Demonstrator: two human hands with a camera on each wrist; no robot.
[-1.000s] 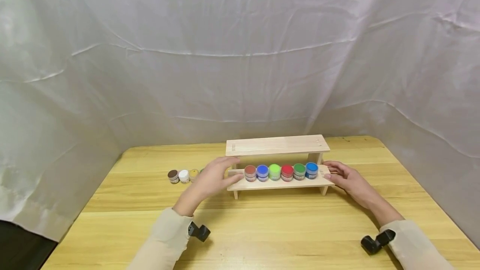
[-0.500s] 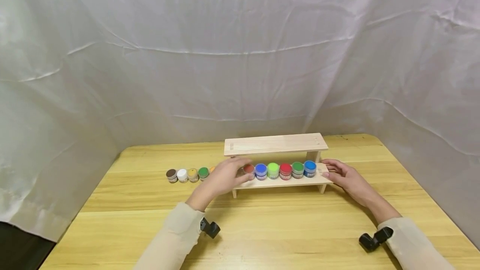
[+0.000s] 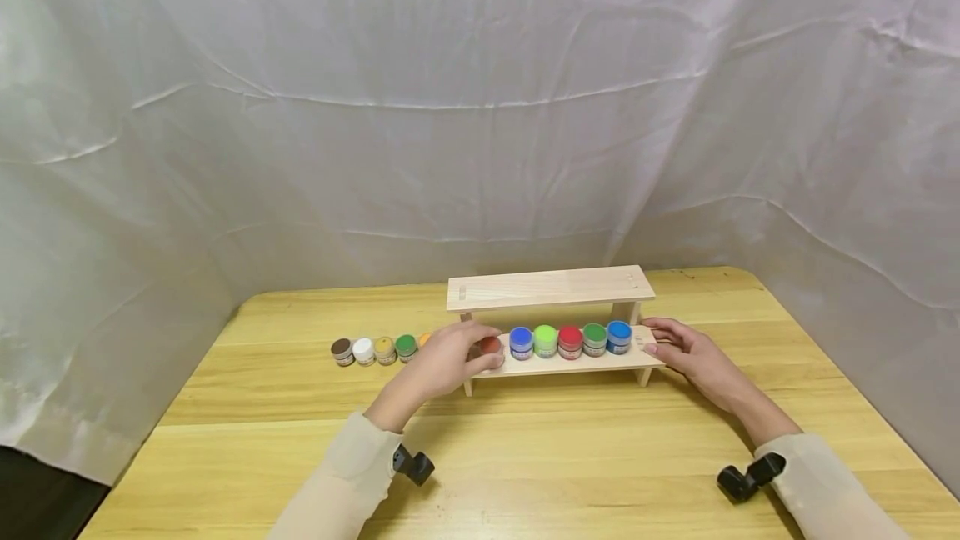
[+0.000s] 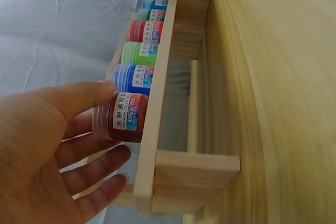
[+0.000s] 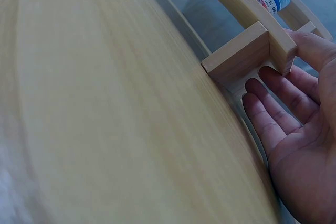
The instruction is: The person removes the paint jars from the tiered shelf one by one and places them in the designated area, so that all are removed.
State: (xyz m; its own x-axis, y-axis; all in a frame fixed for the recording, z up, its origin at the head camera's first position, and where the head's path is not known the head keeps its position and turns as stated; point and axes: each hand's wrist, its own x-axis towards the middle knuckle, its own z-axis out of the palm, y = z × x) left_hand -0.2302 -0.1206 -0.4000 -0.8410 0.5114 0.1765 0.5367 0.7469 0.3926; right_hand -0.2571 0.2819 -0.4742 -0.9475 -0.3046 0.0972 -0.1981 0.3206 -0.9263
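My left hand (image 3: 441, 363) pinches a reddish-brown paint jar (image 4: 131, 118) between thumb and fingers at the left end of a two-tier wooden rack's lower shelf (image 3: 555, 364). In the left wrist view the jar's base is right at the board, and its lid end lies against the hand. Blue (image 3: 521, 343), lime green (image 3: 546, 342), red (image 3: 570, 342), dark green and light blue jars stand in a row to its right. My right hand (image 3: 693, 358) holds the rack's right end, thumb on the board and fingers beside and below it (image 5: 283, 51).
On the table left of the rack stand dark brown (image 3: 342, 352), white (image 3: 363, 351), yellow (image 3: 385, 350) and green (image 3: 407, 347) jars, plus an orange one partly hidden by my left hand. The upper shelf (image 3: 551, 287) bears nothing. Pale cloth (image 3: 480, 173) hangs behind the table.
My left hand has come right to the reddish-brown jar, taken hold of it and shifted it slightly left, widening the gap to the blue jar. My right hand stays at the rack's end.
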